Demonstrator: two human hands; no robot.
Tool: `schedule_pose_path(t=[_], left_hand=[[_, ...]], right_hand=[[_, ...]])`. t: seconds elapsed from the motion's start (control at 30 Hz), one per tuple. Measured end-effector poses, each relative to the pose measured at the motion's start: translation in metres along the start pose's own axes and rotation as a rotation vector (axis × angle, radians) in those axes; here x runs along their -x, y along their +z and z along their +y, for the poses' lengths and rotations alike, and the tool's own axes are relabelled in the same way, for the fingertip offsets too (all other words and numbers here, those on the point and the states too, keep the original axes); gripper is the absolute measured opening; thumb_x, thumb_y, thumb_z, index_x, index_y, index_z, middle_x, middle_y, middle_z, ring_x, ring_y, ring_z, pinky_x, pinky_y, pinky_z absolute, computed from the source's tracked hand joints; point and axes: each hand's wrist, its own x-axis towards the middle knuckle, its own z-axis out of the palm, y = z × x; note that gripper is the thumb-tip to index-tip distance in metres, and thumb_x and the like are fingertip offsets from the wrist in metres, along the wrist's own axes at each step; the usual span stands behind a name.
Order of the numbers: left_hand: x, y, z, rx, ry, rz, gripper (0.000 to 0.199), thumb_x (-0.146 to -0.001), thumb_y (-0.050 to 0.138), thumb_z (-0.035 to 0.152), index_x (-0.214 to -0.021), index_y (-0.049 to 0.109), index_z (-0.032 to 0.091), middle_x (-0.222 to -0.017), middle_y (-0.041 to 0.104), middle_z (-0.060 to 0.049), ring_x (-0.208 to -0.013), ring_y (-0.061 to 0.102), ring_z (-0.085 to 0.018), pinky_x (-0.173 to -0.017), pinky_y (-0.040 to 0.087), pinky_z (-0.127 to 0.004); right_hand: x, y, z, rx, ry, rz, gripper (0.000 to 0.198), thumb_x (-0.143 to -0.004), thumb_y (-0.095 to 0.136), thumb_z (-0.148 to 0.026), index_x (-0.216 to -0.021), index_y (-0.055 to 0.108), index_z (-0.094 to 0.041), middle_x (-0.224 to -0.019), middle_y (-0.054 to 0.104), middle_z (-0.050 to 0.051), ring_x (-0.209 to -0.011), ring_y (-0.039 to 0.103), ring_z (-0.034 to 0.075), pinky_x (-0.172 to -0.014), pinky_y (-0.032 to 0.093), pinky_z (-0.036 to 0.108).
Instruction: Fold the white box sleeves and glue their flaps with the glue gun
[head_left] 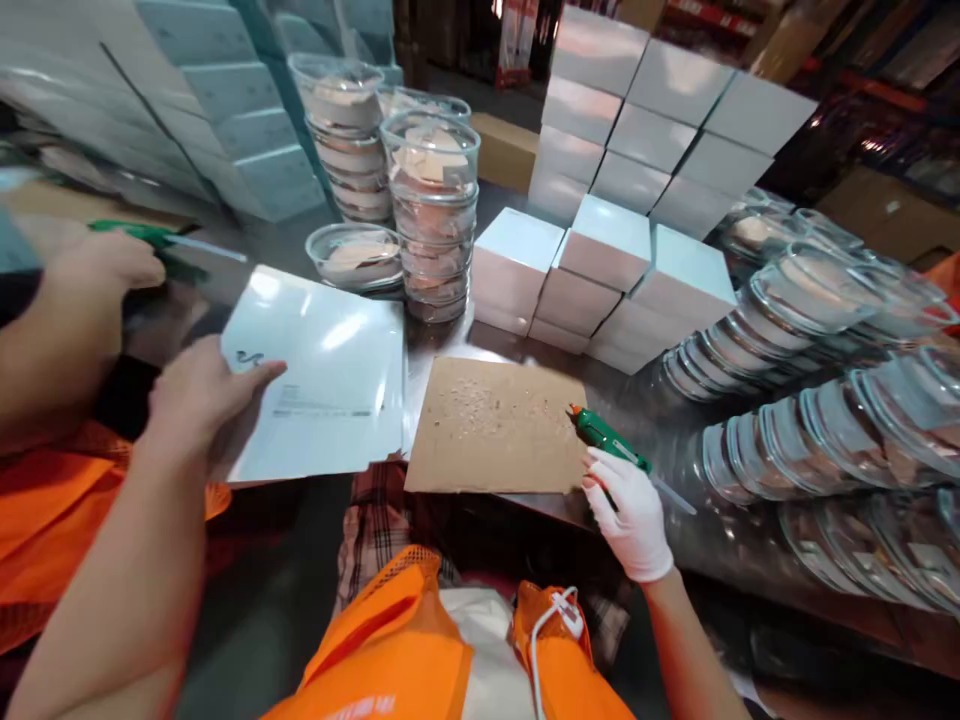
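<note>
One green glue gun (609, 438), held in the right hand (624, 512), points lengthwise leftward over the right edge of the cardboard (457, 460); the left hand (193, 388) pinches white sheets (322, 370) by their left edge.

Showed glossy white printed sheets (322, 375) overlapping at centre-left, had a green glue gun (609, 437) right of centre, pointed orange tip (574, 409) up-left

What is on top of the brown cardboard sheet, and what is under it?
Scattered pale crumbs lie on the cardboard sheet. The orange tip of the green glue gun, in the gloved right hand, shows over its right edge. What lies underneath is covered.
</note>
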Motion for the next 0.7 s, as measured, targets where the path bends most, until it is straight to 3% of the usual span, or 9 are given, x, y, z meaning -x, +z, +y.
schedule_pose_path(t=[0.07, 0.13, 0.17, 0.23, 0.33, 0.43, 0.57, 0.63, 0.7], left_hand=[[0.036, -0.019, 0.025, 0.009, -0.026, 0.171, 0.076, -0.082, 0.07, 0.067, -0.132, 0.065, 0.01, -0.127, 0.073, -0.021, -0.118, 0.071, -0.047, -0.102, 0.054, -0.073], [0.079, -0.029, 0.054, 0.2, 0.239, 0.231, 0.078, -0.087, 0.066, 0.069, -0.146, 0.06, 0.018, -0.13, 0.073, -0.015, -0.109, 0.073, -0.035, -0.1, 0.06, -0.056], [0.102, -0.028, 0.067, 0.279, 0.402, 0.168, 0.081, -0.084, 0.068, 0.074, -0.144, 0.062, 0.019, -0.12, 0.076, -0.012, -0.097, 0.073, -0.03, -0.089, 0.063, -0.047], [0.144, -0.016, 0.084, 0.374, 0.65, -0.106, 0.071, -0.087, 0.067, 0.074, -0.133, 0.068, 0.02, -0.098, 0.078, -0.005, -0.077, 0.071, -0.023, -0.068, 0.061, -0.033], [0.186, 0.017, 0.085, 0.393, 0.816, -0.39, 0.053, -0.094, 0.061, 0.067, -0.118, 0.071, 0.021, -0.085, 0.079, -0.003, -0.065, 0.072, -0.021, -0.058, 0.055, -0.028], [0.193, 0.041, 0.067, 0.369, 0.859, -0.481, 0.044, -0.097, 0.061, 0.062, -0.113, 0.072, 0.023, -0.086, 0.081, -0.003, -0.066, 0.075, -0.021, -0.059, 0.056, -0.027], [0.172, 0.044, 0.049, 0.336, 0.92, -0.607, 0.042, -0.101, 0.057, 0.058, -0.124, 0.072, 0.027, -0.092, 0.082, -0.003, -0.072, 0.077, -0.022, -0.064, 0.058, -0.027], [0.165, 0.045, 0.046, 0.312, 0.961, -0.66, 0.044, -0.104, 0.053, 0.054, -0.134, 0.069, 0.028, -0.098, 0.081, -0.005, -0.075, 0.076, -0.021, -0.066, 0.058, -0.028], [0.167, 0.053, 0.045, 0.287, 1.067, -0.704, 0.046, -0.105, 0.051, 0.051, -0.144, 0.064, 0.029, -0.116, 0.078, -0.009, -0.093, 0.076, -0.025, -0.079, 0.06, -0.032]], right_hand=[[-0.007, -0.012, -0.011, -0.068, 0.031, 0.066, 0.026, -0.102, 0.062, -0.015, -0.125, 0.07, -0.022, -0.122, 0.079, 0.011, -0.112, 0.076, 0.024, -0.094, 0.061, 0.04], [-0.026, -0.022, -0.029, -0.125, 0.019, 0.144, 0.041, -0.1, 0.063, -0.012, -0.138, 0.064, -0.025, -0.13, 0.076, 0.011, -0.122, 0.073, 0.025, -0.1, 0.06, 0.042], [-0.037, -0.025, -0.039, -0.137, 0.008, 0.186, 0.047, -0.099, 0.064, -0.013, -0.144, 0.06, -0.027, -0.134, 0.074, 0.011, -0.126, 0.07, 0.026, -0.103, 0.059, 0.044], [-0.056, -0.027, -0.058, -0.121, 0.013, 0.262, 0.049, -0.099, 0.065, -0.019, -0.147, 0.057, -0.026, -0.136, 0.073, 0.012, -0.127, 0.069, 0.028, -0.105, 0.058, 0.046], [-0.061, -0.019, -0.074, -0.113, 0.165, 0.251, 0.025, -0.102, 0.061, -0.025, -0.127, 0.067, -0.021, -0.116, 0.077, 0.012, -0.108, 0.073, 0.026, -0.097, 0.058, 0.043], [-0.046, -0.014, -0.071, -0.3, 0.348, 0.027, 0.02, -0.104, 0.059, -0.033, -0.108, 0.072, -0.019, -0.099, 0.077, 0.01, -0.094, 0.072, 0.023, -0.089, 0.057, 0.039], [-0.03, -0.019, -0.05, -0.861, 0.618, -0.405, 0.038, -0.098, 0.065, -0.054, -0.107, 0.073, -0.018, -0.106, 0.076, 0.009, -0.101, 0.071, 0.022, -0.095, 0.055, 0.036], [-0.025, -0.015, -0.045, -1.225, 0.661, -0.65, 0.047, -0.092, 0.069, -0.065, -0.102, 0.073, -0.019, -0.108, 0.075, 0.007, -0.11, 0.069, 0.023, -0.103, 0.053, 0.036], [-0.015, -0.002, -0.051, -1.483, 0.659, -0.858, 0.055, -0.082, 0.076, -0.074, -0.089, 0.072, -0.02, -0.1, 0.075, 0.005, -0.109, 0.069, 0.023, -0.107, 0.052, 0.036]])
